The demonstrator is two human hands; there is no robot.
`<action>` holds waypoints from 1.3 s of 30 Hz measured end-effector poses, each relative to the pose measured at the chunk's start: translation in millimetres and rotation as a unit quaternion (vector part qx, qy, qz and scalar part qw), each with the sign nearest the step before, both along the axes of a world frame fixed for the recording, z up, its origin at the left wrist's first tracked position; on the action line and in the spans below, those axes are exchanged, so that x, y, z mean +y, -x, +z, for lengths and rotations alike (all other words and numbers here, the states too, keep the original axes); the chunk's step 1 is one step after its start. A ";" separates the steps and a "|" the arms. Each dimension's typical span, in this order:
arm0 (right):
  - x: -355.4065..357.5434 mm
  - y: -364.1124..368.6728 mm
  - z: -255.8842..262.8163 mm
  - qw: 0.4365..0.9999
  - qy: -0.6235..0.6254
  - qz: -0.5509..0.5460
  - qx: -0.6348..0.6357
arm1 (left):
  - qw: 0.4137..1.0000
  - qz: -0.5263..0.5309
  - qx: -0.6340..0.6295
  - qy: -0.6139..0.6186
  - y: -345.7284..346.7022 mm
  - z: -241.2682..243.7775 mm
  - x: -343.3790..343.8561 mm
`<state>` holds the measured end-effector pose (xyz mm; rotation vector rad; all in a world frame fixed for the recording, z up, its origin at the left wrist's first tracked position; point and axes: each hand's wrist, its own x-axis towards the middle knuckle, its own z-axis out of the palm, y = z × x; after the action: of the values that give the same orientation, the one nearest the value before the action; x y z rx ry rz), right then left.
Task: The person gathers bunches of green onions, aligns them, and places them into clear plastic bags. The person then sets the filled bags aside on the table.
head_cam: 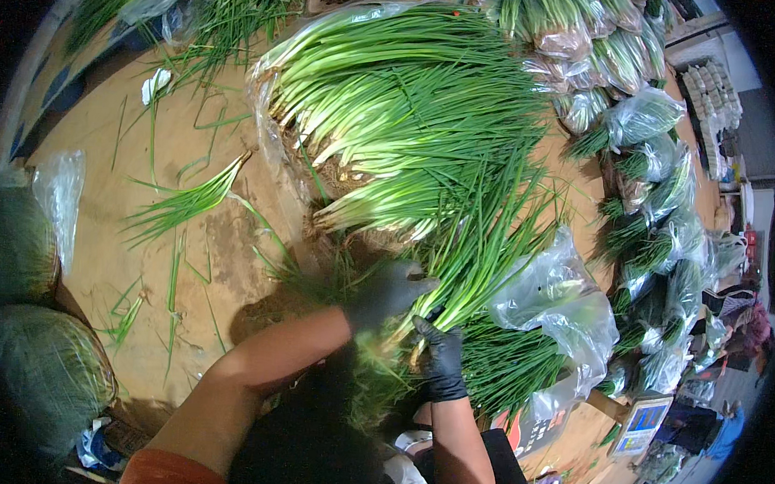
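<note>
My right hand [442,358], in a black glove, is closed around the pale root ends of a bunch of green onions [453,290]. Blurred and in a dark glove, my left hand [392,291] is at the left side of that bunch; whether its fingers hold any stalks cannot be told. Beyond my hands a large heap of green onions [393,119] lies on clear plastic, roots towards the left and leaves towards the right. More long green leaves [518,364] lie right of my right hand, partly under a clear plastic bag [553,301].
Loose stalks [195,201] are scattered over the wooden table [212,254]. Bagged green onions [668,209] are piled along the right and far right. A scale [642,425] stands at the lower right. Full wrapped sacks [51,370] stand at the left edge. People are partly visible at the far right.
</note>
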<state>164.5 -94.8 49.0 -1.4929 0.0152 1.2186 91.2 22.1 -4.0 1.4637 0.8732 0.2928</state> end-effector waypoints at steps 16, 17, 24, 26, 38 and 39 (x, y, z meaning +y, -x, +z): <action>15.1 -29.7 -23.1 0.993 0.013 -0.113 0.034 | 0.994 0.085 -0.067 0.026 42.1 45.1 5.9; 8.8 -35.3 -32.4 0.994 0.017 -0.107 -0.002 | 0.983 0.083 -0.041 -0.161 51.3 26.8 8.3; -14.7 -71.3 -21.0 0.999 -0.004 -0.035 0.009 | 0.851 0.511 -0.050 -0.110 152.6 1.5 85.0; -23.8 -69.7 -24.4 0.997 -0.025 0.041 -0.056 | 0.832 0.487 0.013 -0.267 146.3 7.7 84.7; -34.2 -23.9 -19.9 0.824 -0.251 -0.223 0.456 | 0.952 0.233 -0.020 -0.195 72.3 10.8 29.3; -35.6 -20.5 -19.5 0.821 -0.279 -0.206 0.453 | 0.959 0.233 -0.049 -0.155 72.8 10.7 29.8</action>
<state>185.0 -130.4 29.5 -0.2771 0.5471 1.3096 18.4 51.9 6.7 1.4974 1.1226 0.8795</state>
